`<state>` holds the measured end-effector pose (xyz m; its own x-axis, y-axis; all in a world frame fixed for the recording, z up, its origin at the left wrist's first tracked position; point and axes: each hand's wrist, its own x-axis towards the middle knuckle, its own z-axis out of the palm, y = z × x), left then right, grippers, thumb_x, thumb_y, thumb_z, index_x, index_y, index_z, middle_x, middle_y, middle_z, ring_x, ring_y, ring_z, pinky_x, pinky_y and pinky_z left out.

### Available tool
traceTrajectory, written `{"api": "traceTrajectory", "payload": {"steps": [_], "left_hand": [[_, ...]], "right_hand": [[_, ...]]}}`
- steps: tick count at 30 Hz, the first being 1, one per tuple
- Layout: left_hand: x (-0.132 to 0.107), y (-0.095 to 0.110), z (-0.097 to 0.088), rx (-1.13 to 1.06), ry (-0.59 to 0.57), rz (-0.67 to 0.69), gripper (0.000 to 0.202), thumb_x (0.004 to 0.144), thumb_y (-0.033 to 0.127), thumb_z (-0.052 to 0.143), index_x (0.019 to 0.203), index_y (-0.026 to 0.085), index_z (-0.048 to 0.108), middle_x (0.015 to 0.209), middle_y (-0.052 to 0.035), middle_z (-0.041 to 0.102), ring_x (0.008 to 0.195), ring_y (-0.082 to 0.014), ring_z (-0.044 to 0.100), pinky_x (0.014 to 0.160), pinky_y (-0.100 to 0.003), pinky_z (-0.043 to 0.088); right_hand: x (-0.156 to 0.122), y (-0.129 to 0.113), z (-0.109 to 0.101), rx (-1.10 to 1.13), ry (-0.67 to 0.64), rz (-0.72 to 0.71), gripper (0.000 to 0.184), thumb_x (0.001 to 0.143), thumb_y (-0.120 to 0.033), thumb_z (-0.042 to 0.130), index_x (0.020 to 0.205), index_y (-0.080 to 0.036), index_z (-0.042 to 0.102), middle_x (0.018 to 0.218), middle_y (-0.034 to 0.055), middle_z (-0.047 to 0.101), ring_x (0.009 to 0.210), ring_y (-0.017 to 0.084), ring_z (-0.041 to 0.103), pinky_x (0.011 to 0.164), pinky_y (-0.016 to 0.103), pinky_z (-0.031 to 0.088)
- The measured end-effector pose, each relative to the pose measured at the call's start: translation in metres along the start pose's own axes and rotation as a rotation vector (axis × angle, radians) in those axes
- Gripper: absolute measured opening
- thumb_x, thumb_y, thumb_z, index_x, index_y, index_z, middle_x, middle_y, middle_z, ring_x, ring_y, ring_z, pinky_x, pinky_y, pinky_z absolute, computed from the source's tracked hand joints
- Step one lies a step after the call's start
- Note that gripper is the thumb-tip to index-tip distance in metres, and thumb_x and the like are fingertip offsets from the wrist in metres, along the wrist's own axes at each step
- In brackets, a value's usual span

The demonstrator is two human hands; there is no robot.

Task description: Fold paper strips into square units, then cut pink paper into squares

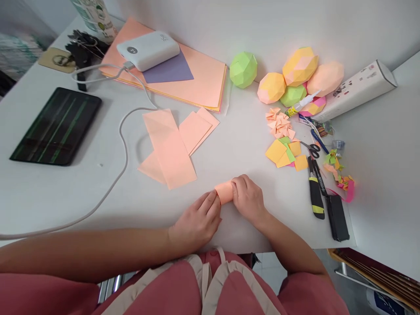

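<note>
The left hand (197,220) and the right hand (248,197) hold a small peach paper (224,192), one at each end; the fingers of both hands are pinched closed on it; it is closer to the person than the big paper stack (205,83), and a bit to the right of it; loose peach papers (172,151) lie between the stack and the left hand; a white power bank (151,49) and a purple sheet (180,70) sit on top of the stack; right of the stack are a green paper ball (243,70), folded paper bits (281,125) and scissors (314,151); left of it lies a black tablet (59,127).
</note>
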<state>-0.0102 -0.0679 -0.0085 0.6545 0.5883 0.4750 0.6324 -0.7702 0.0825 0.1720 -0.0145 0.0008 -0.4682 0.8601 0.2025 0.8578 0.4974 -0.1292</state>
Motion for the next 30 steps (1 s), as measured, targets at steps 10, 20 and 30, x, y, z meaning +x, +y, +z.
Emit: {"api": "traceTrajectory", "payload": {"steps": [10,20,30], "left_hand": [[-0.0002,0.0002,-0.0041,0.016,-0.036,-0.012,0.020,0.085,0.012,0.049,0.097,0.003,0.063,0.101,-0.0198,0.064,0.104,-0.0320,0.060,0.090,-0.049,0.050],[0.0015,0.0004,-0.0040,0.007,-0.053,-0.064,0.032,0.081,0.011,0.051,0.110,0.002,0.059,0.103,-0.0158,0.062,0.103,-0.0296,0.060,0.092,-0.043,0.050],[-0.0007,-0.0003,-0.0032,0.007,-0.097,-0.039,0.035,0.082,0.014,0.050,0.112,-0.001,0.058,0.109,-0.0190,0.061,0.109,-0.0335,0.058,0.097,-0.047,0.047]], "right_hand": [[0.0051,-0.0023,-0.0026,-0.060,-0.019,-0.026,0.018,0.093,-0.014,0.040,0.079,-0.019,0.050,0.070,0.0030,0.055,0.062,0.014,0.049,0.051,0.026,0.032],[0.0054,-0.0046,-0.0036,-0.079,-0.029,-0.020,0.016,0.089,-0.011,0.042,0.078,-0.018,0.050,0.069,0.0008,0.052,0.061,0.012,0.047,0.048,0.024,0.028],[0.0058,-0.0064,-0.0044,-0.110,-0.027,-0.017,0.015,0.087,-0.009,0.044,0.075,-0.018,0.049,0.067,0.0001,0.051,0.060,0.012,0.046,0.048,0.024,0.027]]}}
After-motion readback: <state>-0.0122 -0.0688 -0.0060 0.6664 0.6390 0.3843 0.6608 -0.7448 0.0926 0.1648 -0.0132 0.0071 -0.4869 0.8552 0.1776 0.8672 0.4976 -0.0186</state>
